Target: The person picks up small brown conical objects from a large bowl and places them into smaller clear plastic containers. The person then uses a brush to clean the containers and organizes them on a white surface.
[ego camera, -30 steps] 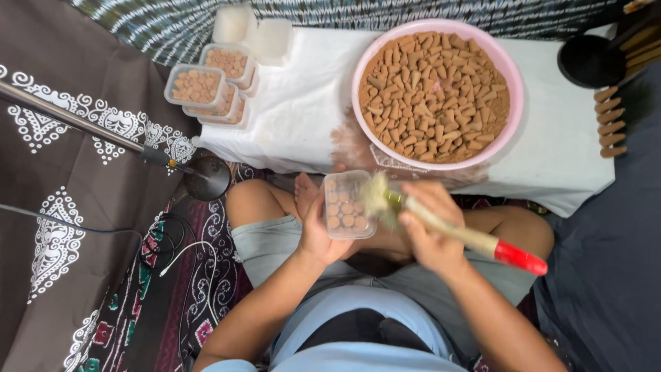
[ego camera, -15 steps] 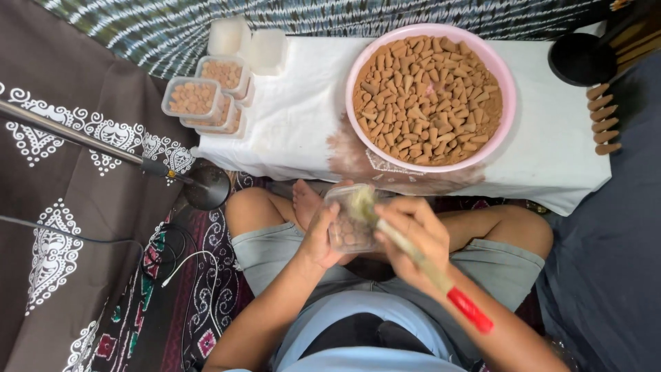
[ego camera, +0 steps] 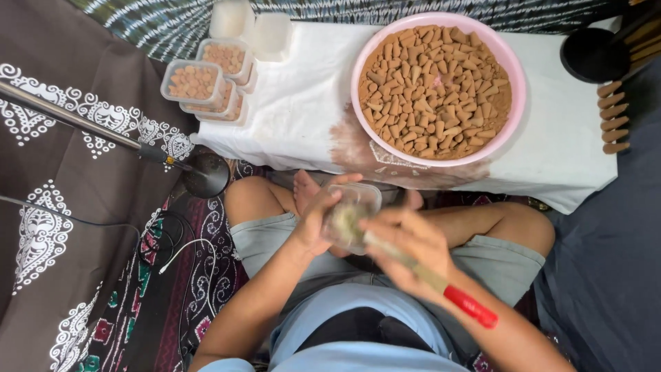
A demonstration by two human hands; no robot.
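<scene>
My left hand grips a small clear plastic box over my lap, tilted toward me. My right hand holds a paintbrush with a wooden handle and red end; its bristles rest against the box. The hand and brush are blurred. Just beyond, a pink bowl heaped with brown incense cones sits on a white cloth.
Several clear boxes filled with cones are stacked at the cloth's left end, with two white lids behind them. A metal stand with a round base and cables lies left. A black bowl and loose cones sit far right.
The box has come in closer to my body and tilted. The brush has swung from lying across to pointing down right, with its bristles now at the box.
</scene>
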